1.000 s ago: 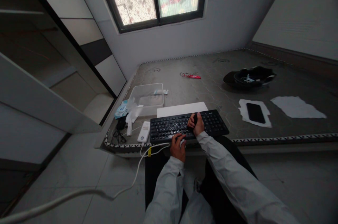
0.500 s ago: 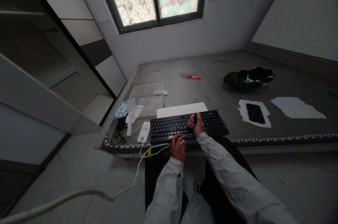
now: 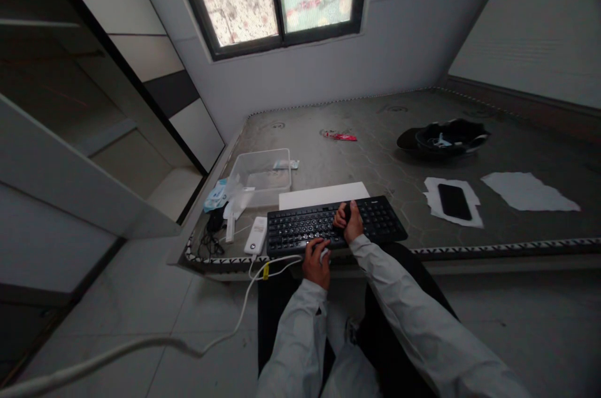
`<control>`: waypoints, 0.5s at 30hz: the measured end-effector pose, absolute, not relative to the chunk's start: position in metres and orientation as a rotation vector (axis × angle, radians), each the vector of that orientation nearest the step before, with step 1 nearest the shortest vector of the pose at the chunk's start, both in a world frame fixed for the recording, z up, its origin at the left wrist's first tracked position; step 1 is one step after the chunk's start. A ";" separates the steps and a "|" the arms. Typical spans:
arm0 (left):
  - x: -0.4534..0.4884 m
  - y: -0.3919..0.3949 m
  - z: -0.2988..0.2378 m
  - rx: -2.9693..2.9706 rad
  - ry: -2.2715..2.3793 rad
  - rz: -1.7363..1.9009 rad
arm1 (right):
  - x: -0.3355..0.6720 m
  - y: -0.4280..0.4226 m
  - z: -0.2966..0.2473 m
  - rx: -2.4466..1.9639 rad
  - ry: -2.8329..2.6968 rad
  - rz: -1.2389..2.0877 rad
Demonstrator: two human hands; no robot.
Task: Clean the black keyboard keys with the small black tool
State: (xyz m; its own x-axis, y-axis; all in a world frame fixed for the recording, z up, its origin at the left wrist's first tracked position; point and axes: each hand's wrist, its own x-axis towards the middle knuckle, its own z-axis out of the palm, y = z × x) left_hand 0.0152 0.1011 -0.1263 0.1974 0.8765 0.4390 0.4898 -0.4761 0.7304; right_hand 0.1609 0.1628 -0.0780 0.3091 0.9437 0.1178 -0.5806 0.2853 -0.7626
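Observation:
A black keyboard (image 3: 300, 226) lies near the front edge of a grey patterned surface (image 3: 375, 154). My right hand (image 3: 350, 223) rests on the keyboard's right half, its fingers closed round a small dark object I cannot make out. My left hand (image 3: 315, 260) sits at the keyboard's front edge, its fingers curled over something small and white. A white sheet (image 3: 323, 193) lies just behind the keyboard.
A clear plastic tub (image 3: 263, 174) stands at the back left, with wipe packets, a white power bank (image 3: 256, 235) and a white cable (image 3: 225, 329) near it. A black phone (image 3: 453, 200) lies on white paper at the right, a black cap (image 3: 444, 136) beyond it.

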 end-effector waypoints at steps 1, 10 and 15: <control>0.015 0.101 -0.126 2.047 1.276 1.202 | 0.161 0.163 -0.078 -0.678 -0.636 1.116; 0.015 0.101 -0.127 2.053 1.280 1.193 | 0.161 0.163 -0.079 -0.674 -0.636 1.115; 0.015 0.100 -0.125 2.055 1.275 1.210 | 0.161 0.163 -0.080 -0.659 -0.635 1.116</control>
State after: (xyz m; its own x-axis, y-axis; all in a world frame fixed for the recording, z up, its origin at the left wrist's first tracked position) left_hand 0.0150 0.1002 -0.1250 0.1945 0.8724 0.4484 0.4936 -0.4821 0.7238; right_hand 0.1614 0.1631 -0.0798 0.3097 0.9422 0.1279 -0.5915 0.2962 -0.7499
